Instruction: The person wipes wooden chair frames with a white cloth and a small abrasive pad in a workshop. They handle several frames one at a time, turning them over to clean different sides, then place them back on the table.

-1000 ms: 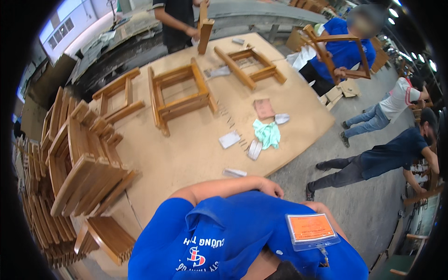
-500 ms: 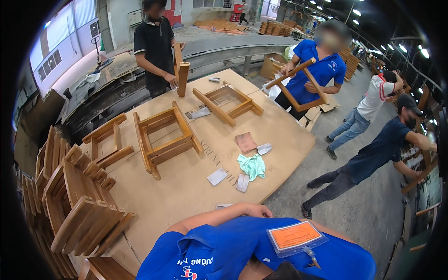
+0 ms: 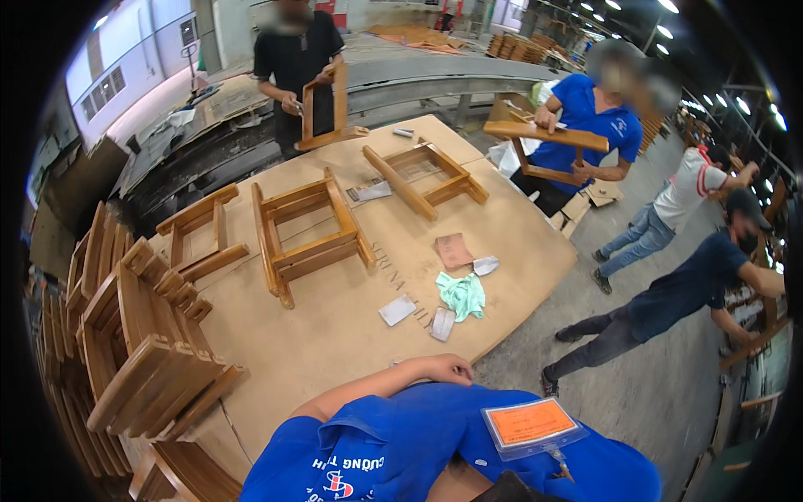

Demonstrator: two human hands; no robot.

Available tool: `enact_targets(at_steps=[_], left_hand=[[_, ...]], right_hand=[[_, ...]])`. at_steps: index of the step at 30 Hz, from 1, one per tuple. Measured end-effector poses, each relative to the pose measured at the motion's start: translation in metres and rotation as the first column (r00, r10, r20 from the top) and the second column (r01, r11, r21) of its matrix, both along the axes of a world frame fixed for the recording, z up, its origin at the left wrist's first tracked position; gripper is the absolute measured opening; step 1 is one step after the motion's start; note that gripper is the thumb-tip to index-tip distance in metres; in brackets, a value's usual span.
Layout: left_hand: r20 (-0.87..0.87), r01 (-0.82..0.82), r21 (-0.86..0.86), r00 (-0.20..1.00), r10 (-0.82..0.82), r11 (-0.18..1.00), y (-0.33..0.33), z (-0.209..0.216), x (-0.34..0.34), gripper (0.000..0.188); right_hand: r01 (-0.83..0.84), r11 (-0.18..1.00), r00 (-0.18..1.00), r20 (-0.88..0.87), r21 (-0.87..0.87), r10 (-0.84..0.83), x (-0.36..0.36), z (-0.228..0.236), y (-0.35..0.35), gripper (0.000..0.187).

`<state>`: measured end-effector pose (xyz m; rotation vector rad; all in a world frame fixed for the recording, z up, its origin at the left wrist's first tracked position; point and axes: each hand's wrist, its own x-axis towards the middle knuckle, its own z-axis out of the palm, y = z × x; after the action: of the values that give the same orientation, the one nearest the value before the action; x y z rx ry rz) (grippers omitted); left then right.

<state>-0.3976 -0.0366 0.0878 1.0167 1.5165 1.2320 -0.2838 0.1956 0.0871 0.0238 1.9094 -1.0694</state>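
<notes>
My left forearm lies bent across my blue shirt at the near edge of the table (image 3: 335, 339). My left hand (image 3: 446, 368) has its fingers curled in, and no object shows in it. My right hand is out of view. Beyond the left hand lie a crumpled mint-green cloth (image 3: 462, 296), a reddish-brown sheet (image 3: 452, 250) and several pale grey pads, one pad (image 3: 397, 310) apart from the rest. Farther off on the table are three wooden frames: a left frame (image 3: 209, 266), a middle frame (image 3: 311, 258) and a right frame (image 3: 447, 191).
Stacked wooden frames (image 3: 155, 368) crowd the left side. Across the table a person in black (image 3: 297, 63) handles a wooden frame (image 3: 335, 109). A person in blue (image 3: 585, 105) at the right corner holds another frame (image 3: 548, 134). Two more people stand farther right.
My view has shifted slightly, and my left arm keeps its folded pose. The person in black has lowered and turned their frame; the person in blue has tilted theirs flatter.
</notes>
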Motion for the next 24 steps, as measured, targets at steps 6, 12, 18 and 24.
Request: enact_targets(at_steps=[6,12,18,24], left_hand=[[0.109,-0.353,-0.055,0.928,0.357,0.934,-0.129,0.0,0.035,0.031],[0.173,-0.386,-0.204,0.89,0.422,0.9,-0.198,0.039,0.081,0.037],[0.108,-0.395,-0.356,0.883,0.457,0.847,-0.213,0.06,0.096,0.049],[-0.194,-0.514,-0.417,0.856,0.479,0.749,-0.204,0.047,0.093,0.057]], right_hand=[[-0.054,0.998,0.997,-0.046,0.01,0.055,-0.018,-0.011,-0.008,0.036],[-0.128,0.992,0.989,-0.07,-0.004,0.127,-0.03,-0.023,-0.008,0.035],[-0.28,0.959,0.957,-0.099,-0.048,0.274,-0.051,0.002,-0.013,0.034],[-0.14,0.944,0.989,0.001,-0.298,0.147,-0.091,0.047,-0.03,0.022]])
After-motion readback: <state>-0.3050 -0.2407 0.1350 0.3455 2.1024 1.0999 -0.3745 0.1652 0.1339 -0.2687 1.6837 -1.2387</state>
